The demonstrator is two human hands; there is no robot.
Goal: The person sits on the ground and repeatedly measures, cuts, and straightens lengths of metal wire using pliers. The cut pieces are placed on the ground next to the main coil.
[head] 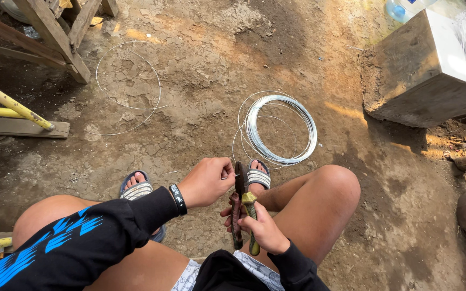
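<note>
The seated person's right hand grips the handles of worn pliers, fingers wrapped around them. The left hand pinches a thin wire at the pliers' head, above the dirt floor, near a wire coil.

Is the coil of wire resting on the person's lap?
No, the coil of wire lies on the dirt ground ahead of the sandalled feet, apart from the right hand that grips the pliers.

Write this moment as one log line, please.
left hand: pinches wire end at pliers' head | right hand: grips pliers handles | wire coil: on dirt ground
</note>
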